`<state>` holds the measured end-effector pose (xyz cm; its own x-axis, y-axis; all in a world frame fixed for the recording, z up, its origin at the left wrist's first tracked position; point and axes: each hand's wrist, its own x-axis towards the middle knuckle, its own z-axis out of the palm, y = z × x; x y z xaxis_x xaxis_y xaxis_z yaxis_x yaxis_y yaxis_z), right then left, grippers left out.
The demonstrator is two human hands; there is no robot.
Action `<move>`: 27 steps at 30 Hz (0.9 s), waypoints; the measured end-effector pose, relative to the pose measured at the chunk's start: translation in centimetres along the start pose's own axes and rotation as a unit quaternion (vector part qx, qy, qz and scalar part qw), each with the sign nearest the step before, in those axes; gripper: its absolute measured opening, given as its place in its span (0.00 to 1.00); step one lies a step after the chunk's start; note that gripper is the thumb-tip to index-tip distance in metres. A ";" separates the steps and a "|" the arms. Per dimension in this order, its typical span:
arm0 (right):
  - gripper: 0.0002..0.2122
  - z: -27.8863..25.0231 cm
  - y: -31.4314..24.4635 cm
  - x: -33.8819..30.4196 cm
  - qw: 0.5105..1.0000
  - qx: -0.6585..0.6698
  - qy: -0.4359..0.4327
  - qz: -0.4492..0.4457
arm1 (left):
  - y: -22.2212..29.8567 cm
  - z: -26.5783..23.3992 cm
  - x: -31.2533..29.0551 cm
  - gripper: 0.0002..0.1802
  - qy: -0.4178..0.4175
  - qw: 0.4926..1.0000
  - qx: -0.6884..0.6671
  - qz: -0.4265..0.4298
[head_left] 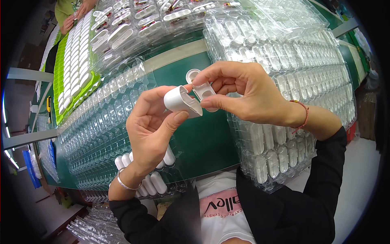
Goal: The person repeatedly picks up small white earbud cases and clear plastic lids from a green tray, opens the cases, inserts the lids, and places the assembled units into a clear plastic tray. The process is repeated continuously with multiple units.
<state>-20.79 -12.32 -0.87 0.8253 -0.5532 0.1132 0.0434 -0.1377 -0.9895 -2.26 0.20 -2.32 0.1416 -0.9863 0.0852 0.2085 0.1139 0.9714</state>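
Far left of the hands, a lime-green tray (60, 75) carries rows of white cases (77, 67). Nearer, just left of the left hand, lies a clear moulded tray (101, 105); white rounded pieces (158, 183) lie beneath the left wrist. The left hand (148, 126) grips a white shell (174, 99) between thumb and fingers, its hollow side apparently turned rightward. Between the hands, beside the shell, is a white insert (203, 91) with recessed wells, pinched in the thumb and fingertips of the right hand (248, 89); whether shell and insert touch cannot be told. Good handling would seem to require a light, steady grip, fingertips clear of facing edges, and both pieces squared without force. Right of the right hand: stacked clear trays (296, 61).
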 end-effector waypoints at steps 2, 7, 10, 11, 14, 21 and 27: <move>0.13 0.1 0.0 -0.1 1.000 -0.004 0.010 0.001 | -0.1 0.0 0.0 0.21 -0.001 1.000 0.002 -0.005; 0.14 0.3 0.4 -0.1 1.000 -0.002 0.015 -0.006 | -0.1 -0.1 0.0 0.21 0.003 1.000 -0.001 -0.010; 0.15 0.1 0.5 -0.2 1.000 -0.029 -0.004 -0.009 | -0.1 0.0 0.1 0.21 0.002 1.000 0.002 -0.011; 0.15 0.1 0.5 -0.2 0.999 -0.040 -0.003 -0.015 | -0.1 -0.1 0.2 0.21 0.009 1.000 -0.001 -0.020; 0.15 0.1 0.5 -0.1 0.997 -0.068 0.010 -0.034 | 0.2 -0.2 0.2 0.21 0.033 0.998 -0.020 -0.040; 0.15 0.0 0.3 -0.1 0.995 -0.096 0.015 -0.029 | 0.3 -0.2 0.1 0.21 0.054 0.993 -0.065 -0.083; 0.14 -0.1 0.4 -0.2 0.996 -0.087 0.018 -0.017 | 0.5 -0.1 0.0 0.22 0.053 0.990 -0.081 -0.099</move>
<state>-20.97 -12.34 -1.31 0.8046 -0.5738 0.1528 -0.0294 -0.2955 -0.9549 -2.05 0.23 -1.86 0.1819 -0.9739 -0.1359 0.3933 -0.0546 0.9178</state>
